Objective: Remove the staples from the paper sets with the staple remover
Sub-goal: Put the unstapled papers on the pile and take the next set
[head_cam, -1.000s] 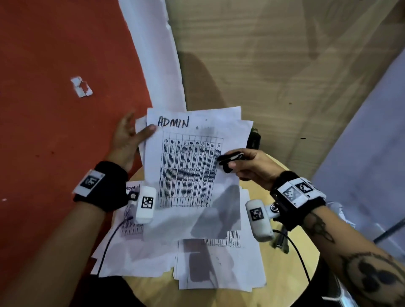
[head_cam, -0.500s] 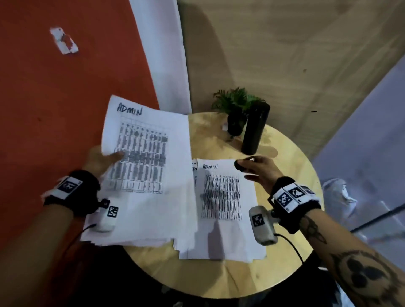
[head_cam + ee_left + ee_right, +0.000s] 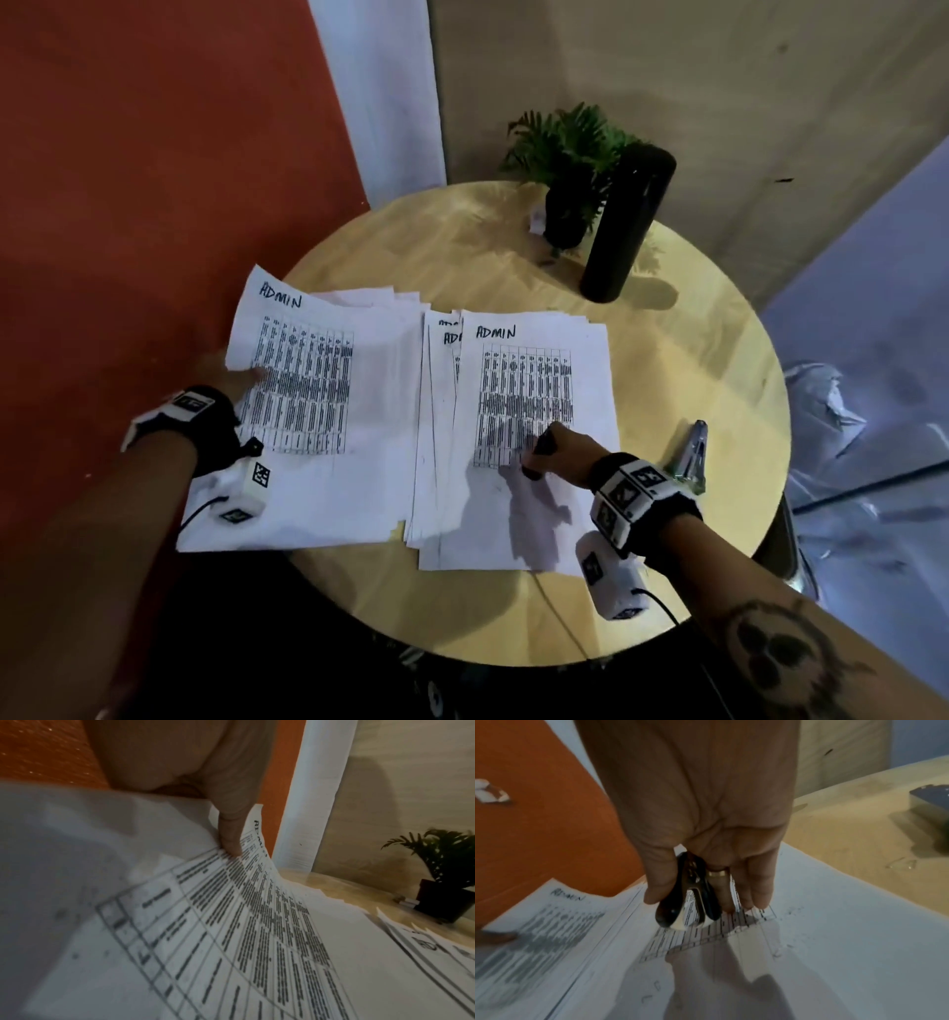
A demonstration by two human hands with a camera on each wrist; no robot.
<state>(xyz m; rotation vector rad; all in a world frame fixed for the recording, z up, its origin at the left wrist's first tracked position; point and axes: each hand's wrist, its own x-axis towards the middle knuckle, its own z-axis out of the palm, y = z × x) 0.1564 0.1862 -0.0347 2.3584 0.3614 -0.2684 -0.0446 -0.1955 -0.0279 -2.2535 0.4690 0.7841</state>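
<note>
"ADMIN" handwritten atop left paper set (image 3: pixel 308 390), same on right paper set (image 3: pixel 534 411)

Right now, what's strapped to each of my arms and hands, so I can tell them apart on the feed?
Both wrists carry a black band with white square-coded marker tiles and a white camera pod trailing a black cable. The left hand has no ring in view. The right hand wears a gold ring, and its bare forearm has dark tattoos. No sleeves show.

L hand (image 3: pixel 233 380) thumb pinching, R hand (image 3: pixel 557 455) fingers curled in grip.
</note>
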